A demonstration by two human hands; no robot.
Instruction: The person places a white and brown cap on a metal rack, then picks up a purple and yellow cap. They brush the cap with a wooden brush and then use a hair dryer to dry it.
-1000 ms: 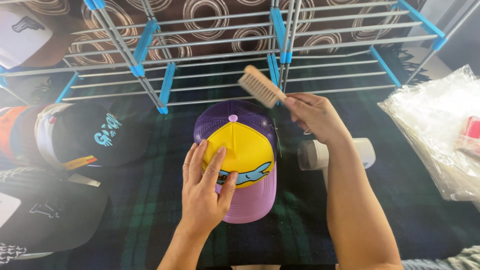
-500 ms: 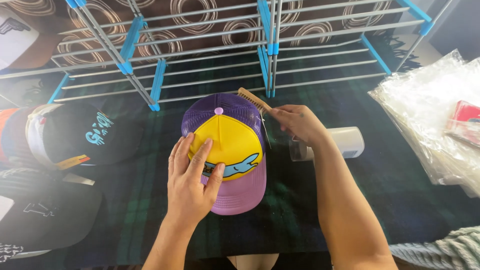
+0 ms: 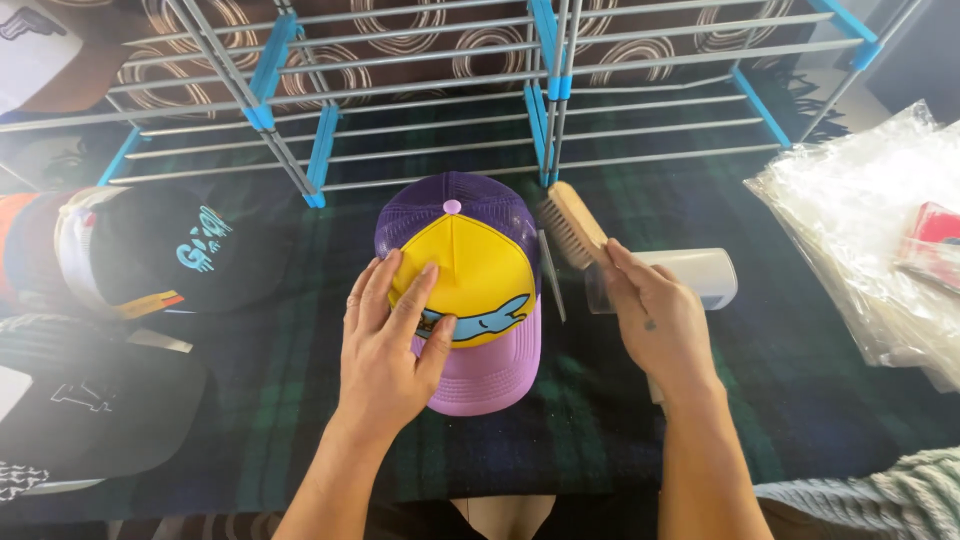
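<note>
Brushing looks to be the step in hand: your left hand (image 3: 385,350) lies flat and spread on the yellow front of the purple and yellow cap (image 3: 462,285), which sits on the dark plaid cloth (image 3: 780,370) just in front of the blue and grey wire rack (image 3: 540,90). Your right hand (image 3: 655,320) is closed on the handle end of a wooden brush (image 3: 572,225), held just beside the cap's right edge. Next, you would need the bristles brought onto the crown while the left palm pins it.
</note>
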